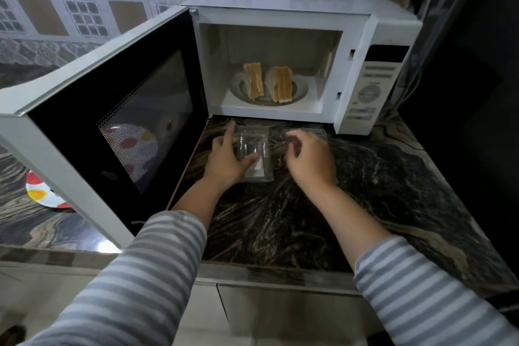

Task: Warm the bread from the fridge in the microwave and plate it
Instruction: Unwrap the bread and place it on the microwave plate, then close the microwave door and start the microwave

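Observation:
Two stacks of bread slices stand on edge on the glass turntable inside the white microwave, whose door is swung wide open to the left. In front of it on the dark marble counter lies a clear plastic container. My left hand holds that container at its left side, index finger stretched forward and thumb on its top. My right hand hovers just right of it with fingers loosely curled, over a second clear plastic piece. Whether the right hand touches that piece is unclear.
A colourful spotted plate sits on the counter at the left, partly behind the open door and visible through its mesh window. The control panel is on the microwave's right. A dark wall bounds the right side.

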`<state>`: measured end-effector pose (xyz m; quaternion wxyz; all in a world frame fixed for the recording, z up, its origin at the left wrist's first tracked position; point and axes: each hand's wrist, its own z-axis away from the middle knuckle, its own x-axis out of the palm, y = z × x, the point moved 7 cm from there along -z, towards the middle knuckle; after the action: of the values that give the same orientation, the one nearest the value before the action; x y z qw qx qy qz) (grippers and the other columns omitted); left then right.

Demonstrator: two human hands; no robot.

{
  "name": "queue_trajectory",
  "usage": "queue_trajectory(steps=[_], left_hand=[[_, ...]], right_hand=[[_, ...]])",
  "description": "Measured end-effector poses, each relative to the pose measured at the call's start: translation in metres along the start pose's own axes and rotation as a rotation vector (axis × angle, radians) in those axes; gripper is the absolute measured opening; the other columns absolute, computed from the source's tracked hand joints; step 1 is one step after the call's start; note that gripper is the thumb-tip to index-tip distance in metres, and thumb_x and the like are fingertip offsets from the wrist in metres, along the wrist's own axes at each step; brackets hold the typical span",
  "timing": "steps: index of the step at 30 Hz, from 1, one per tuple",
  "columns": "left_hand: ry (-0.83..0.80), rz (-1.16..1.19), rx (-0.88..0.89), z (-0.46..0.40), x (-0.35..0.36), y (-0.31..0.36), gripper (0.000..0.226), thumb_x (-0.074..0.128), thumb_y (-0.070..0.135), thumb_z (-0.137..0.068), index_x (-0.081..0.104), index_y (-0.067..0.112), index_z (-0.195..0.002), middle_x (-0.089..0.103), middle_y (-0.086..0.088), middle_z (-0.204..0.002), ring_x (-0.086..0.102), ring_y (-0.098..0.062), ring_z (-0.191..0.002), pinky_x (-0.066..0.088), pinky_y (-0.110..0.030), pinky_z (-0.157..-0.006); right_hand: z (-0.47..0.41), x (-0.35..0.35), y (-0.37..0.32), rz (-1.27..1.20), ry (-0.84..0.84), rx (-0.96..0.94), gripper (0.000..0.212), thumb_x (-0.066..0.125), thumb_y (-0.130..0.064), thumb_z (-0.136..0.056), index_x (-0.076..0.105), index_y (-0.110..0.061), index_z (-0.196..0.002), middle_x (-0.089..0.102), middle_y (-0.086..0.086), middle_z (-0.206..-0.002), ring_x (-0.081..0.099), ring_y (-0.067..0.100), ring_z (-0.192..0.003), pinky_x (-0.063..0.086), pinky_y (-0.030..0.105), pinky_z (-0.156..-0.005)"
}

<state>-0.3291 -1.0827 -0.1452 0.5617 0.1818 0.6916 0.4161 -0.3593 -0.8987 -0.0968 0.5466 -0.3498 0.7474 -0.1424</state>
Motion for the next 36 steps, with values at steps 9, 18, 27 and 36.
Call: queue_trajectory(steps=[9, 18, 27, 36], left_hand=[[0.039, -0.036, 0.089, -0.012, 0.031, 0.011, 0.092, 0.072, 0.054, -0.074, 0.017, 0.040, -0.146, 0.005, 0.001, -0.159, 0.027, -0.027, -0.141, 0.035, -0.044, -0.106], [0.259, -0.018, 0.183, -0.003, 0.031, 0.015, 0.092, 0.077, 0.033, -0.074, 0.021, 0.035, -0.147, 0.023, -0.004, -0.154, 0.032, -0.022, -0.138, 0.038, -0.036, -0.103], [0.356, 0.013, 0.437, 0.012, -0.023, 0.075, 0.087, 0.073, 0.041, -0.075, 0.019, 0.043, -0.144, 0.028, 0.002, -0.151, 0.035, -0.018, -0.136, 0.044, -0.036, -0.099], [0.452, 0.028, 0.566, -0.014, -0.101, 0.182, 0.087, 0.072, 0.045, -0.077, 0.017, 0.043, -0.145, 0.022, 0.003, -0.154, 0.043, -0.019, -0.128, 0.044, -0.031, -0.088]], right_hand=[[-0.018, 0.023, 0.077, -0.037, -0.235, 0.157, 0.084, 0.062, -0.063, -0.079, 0.013, -0.051, -0.146, 0.002, 0.002, -0.161, 0.016, 0.028, -0.146, 0.029, 0.046, -0.112], [-0.008, 0.022, 0.077, -0.008, -0.005, 0.118, 0.076, 0.062, -0.047, -0.083, 0.020, -0.046, -0.147, 0.035, 0.005, -0.149, 0.045, 0.028, -0.129, 0.046, 0.038, -0.090], [-0.013, -0.055, 0.021, -0.055, 0.252, -0.013, 0.076, 0.066, -0.044, -0.083, 0.022, -0.045, -0.145, 0.037, 0.001, -0.146, 0.051, 0.020, -0.122, 0.045, 0.023, -0.075], [-0.075, -0.142, -0.045, -0.075, 0.346, -0.055, 0.078, 0.064, -0.047, -0.084, 0.016, -0.050, -0.144, 0.034, 0.001, -0.146, 0.056, 0.021, -0.111, 0.048, 0.031, -0.076]])
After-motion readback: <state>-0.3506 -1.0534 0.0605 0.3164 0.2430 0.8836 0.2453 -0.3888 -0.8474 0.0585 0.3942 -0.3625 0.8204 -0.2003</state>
